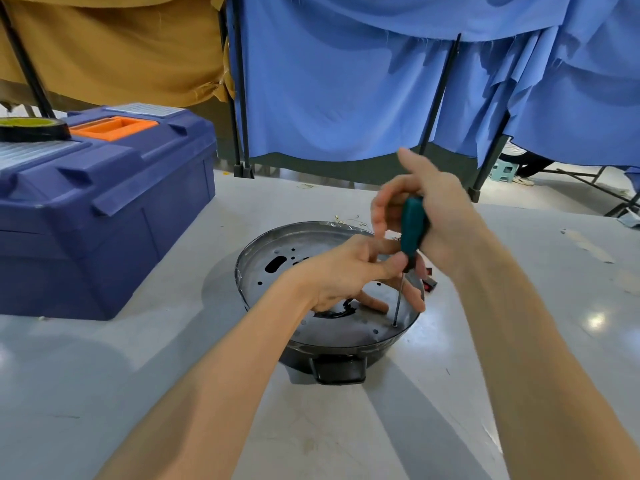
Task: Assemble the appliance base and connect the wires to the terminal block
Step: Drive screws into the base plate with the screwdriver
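Fastening the base plate; wiring apparently still to come.

The right hand [440, 216] grips the teal-handled screwdriver [412, 226], and the left hand [346, 271] pinches its lower end, spare fingers resting on the metal base plate [346, 329]. The tip sits in a hole at the plate's 5 o'clock edge. The upturned appliance housing [341, 370] stands mid-worktop [138, 375], with a blue toolbox [104, 209] at its 9 o'clock. No terminal block shows, so the wiring is probably not done.

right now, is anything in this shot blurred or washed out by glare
Head view: the right hand on the teal-handled screwdriver is motion-blurred; a bright glare spot sits on the table at right; soft arm shadows fall near the appliance base.
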Available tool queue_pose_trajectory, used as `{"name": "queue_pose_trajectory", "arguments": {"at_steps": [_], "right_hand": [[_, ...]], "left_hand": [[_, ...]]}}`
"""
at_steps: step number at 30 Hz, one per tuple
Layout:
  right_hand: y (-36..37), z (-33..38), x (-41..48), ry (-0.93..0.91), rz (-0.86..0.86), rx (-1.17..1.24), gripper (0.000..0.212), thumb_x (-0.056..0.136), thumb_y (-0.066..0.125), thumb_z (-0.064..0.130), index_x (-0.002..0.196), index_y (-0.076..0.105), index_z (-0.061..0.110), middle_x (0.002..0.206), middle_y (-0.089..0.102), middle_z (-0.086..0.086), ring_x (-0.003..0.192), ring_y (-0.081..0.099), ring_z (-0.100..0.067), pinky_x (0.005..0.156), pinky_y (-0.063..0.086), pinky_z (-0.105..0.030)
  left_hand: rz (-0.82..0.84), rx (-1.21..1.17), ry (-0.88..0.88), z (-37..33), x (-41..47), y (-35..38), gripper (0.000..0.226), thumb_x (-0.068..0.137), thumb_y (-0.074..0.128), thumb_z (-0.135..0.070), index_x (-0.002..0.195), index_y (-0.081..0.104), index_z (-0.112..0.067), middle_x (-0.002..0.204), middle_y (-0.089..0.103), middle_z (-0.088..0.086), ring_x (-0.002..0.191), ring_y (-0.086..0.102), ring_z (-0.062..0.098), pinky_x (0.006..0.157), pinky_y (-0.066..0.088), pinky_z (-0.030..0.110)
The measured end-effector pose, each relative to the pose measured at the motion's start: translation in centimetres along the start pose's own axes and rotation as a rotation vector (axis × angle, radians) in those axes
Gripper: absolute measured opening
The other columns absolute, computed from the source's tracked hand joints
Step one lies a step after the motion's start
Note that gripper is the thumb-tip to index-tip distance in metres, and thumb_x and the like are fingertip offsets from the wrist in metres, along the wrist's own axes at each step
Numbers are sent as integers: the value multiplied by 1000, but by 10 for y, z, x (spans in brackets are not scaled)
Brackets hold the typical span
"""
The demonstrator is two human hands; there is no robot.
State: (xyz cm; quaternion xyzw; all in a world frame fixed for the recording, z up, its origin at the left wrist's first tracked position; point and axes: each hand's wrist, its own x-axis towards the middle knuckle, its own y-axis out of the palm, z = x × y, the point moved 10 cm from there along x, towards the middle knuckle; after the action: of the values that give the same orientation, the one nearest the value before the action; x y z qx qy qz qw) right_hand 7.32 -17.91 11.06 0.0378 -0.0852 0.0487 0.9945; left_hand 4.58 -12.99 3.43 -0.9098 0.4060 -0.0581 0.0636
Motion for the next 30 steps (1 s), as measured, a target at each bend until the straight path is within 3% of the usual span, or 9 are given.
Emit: {"name": "queue_pose_trajectory", "arguments": {"at_steps": [3, 5, 10, 12, 16, 19, 21, 26, 30], "right_hand": [[14, 1, -2, 56, 247, 120, 66, 101, 44, 34, 39, 39, 12, 32, 32, -3, 25, 26, -15, 32, 23, -16], [-3, 2, 4, -60, 20, 124, 64, 103, 40, 25, 41, 35, 10, 31, 25, -1, 25, 18, -13, 34, 15, -15], [-37, 19, -33, -416, -697, -247, 66, 103, 32, 26, 46, 49, -1, 33, 41, 3, 31, 41, -15, 38, 37, -28], [-33, 12, -25, -345, -561, -122, 62, 98, 37, 24, 39, 47, 8, 33, 40, 1, 30, 36, -17, 36, 31, -24], [-3, -7, -1, 72, 116, 134, 65, 99, 40, 44, 45, 46, 8, 42, 44, -9, 36, 37, -22, 42, 36, -24], [7, 1, -3, 20, 291, 200, 66, 102, 41, 31, 38, 38, 15, 31, 30, 0, 25, 23, -13, 31, 23, -17], [4, 3, 0, -46, 180, 207, 66, 103, 40, 26, 39, 36, 15, 30, 26, 1, 25, 18, -12, 32, 15, -14], [-35, 17, -21, -366, -577, -134, 70, 105, 30, 25, 38, 41, 11, 31, 37, 2, 28, 35, -16, 40, 30, -21], [-25, 6, -9, -226, -370, -11, 65, 100, 40, 27, 36, 47, 16, 36, 43, -3, 31, 37, -18, 39, 30, -23]], "left_hand": [[30, 28, 3, -2, 1, 4, 25, 104, 42, -35, 112, 62, -23, 97, 75, 8, 117, 62, 17, 95, 48, 55], [0, 18, 11, 0, 1, 2, 29, 102, 44, -37, 124, 58, -23, 99, 75, 10, 117, 62, 17, 93, 50, 53], [-77, 39, 54, -3, 4, -1, 19, 100, 52, -30, 113, 66, -33, 110, 71, 13, 102, 67, 11, 88, 55, 55], [-76, 14, 41, -2, 3, -3, 20, 102, 48, -29, 111, 66, -26, 104, 72, 13, 104, 67, 14, 88, 54, 56], [-30, 10, -17, 0, 4, 0, 26, 105, 40, -30, 110, 62, -18, 94, 75, 11, 117, 62, 17, 92, 50, 55], [-17, 38, -22, 2, 4, 1, 31, 105, 39, -34, 118, 61, -17, 96, 76, 10, 118, 61, 15, 96, 49, 56], [-27, 12, -14, 4, 3, 0, 30, 103, 42, -38, 122, 59, -23, 99, 75, 10, 117, 62, 15, 96, 49, 52], [-53, 56, 30, -2, 6, 1, 19, 100, 51, -37, 110, 67, -38, 106, 73, 12, 104, 66, 11, 91, 53, 56], [-29, 4, 13, 0, 5, -1, 21, 101, 48, -33, 105, 68, -30, 106, 72, 15, 110, 65, 14, 93, 51, 59]]}}
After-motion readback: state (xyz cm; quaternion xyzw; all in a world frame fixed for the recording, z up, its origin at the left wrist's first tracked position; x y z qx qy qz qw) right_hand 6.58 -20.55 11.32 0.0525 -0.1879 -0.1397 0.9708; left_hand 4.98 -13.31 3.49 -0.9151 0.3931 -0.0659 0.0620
